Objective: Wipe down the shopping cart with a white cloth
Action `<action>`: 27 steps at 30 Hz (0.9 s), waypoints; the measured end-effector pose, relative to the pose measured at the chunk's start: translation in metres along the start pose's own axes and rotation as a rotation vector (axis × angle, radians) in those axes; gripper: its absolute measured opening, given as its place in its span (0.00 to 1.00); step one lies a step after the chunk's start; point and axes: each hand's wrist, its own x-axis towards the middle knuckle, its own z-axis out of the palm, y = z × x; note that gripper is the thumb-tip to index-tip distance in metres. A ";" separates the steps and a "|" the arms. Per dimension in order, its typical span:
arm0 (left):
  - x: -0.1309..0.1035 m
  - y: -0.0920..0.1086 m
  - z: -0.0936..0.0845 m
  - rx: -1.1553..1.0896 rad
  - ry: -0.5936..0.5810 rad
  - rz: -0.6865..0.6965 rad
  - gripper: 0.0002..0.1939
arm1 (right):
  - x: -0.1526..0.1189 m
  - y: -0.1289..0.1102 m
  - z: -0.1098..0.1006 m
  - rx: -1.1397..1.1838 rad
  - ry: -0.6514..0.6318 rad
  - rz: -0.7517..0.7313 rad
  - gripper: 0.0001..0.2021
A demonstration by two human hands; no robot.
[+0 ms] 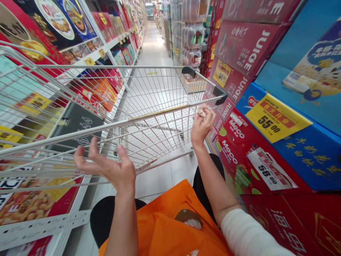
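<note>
A wire shopping cart (pixel 149 114) stands across the aisle in front of me, its side rail running from lower left to upper right. My left hand (pixel 109 163) is raised by the cart's near side, palm up, fingers apart and holding nothing. Near the cart's right corner, my right hand (pixel 202 124) has its fingers curled around a small pale thing that I cannot make out. No items show inside the basket. Through the wires at the left, a dark grey box (pixel 77 126) is visible.
Shelves of boxed goods (pixel 106 30) line the left side. On the right, stacked red cartons (pixel 239 46), a blue carton (pixel 301 142) and bottled drinks (pixel 192 35) rise close to the cart. A tiled floor (pixel 153 42) runs ahead between them.
</note>
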 end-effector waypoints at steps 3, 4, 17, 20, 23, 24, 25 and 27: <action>0.010 -0.010 -0.001 -0.063 -0.054 0.018 0.25 | -0.022 -0.018 -0.001 0.042 -0.170 -0.117 0.16; 0.013 -0.011 -0.001 -0.064 -0.072 0.018 0.24 | -0.024 -0.018 -0.002 0.041 -0.209 -0.144 0.16; 0.013 -0.003 0.002 -0.076 -0.115 0.008 0.21 | -0.044 -0.043 -0.003 0.047 -0.356 -0.303 0.16; 0.013 -0.003 -0.001 -0.098 -0.160 0.019 0.22 | -0.023 -0.021 -0.001 -0.005 -0.181 -0.159 0.18; 0.013 0.000 0.001 -0.114 -0.132 0.006 0.23 | -0.013 -0.015 0.004 -0.041 -0.072 -0.046 0.19; 0.013 0.001 0.002 -0.118 -0.120 0.003 0.23 | -0.018 -0.022 0.005 -0.033 -0.077 -0.057 0.19; 0.012 0.002 0.003 -0.125 -0.113 0.001 0.23 | -0.027 -0.032 0.006 -0.015 -0.110 -0.096 0.19; 0.012 0.003 0.003 -0.144 -0.112 -0.004 0.24 | -0.048 -0.055 0.004 0.041 -0.231 -0.241 0.18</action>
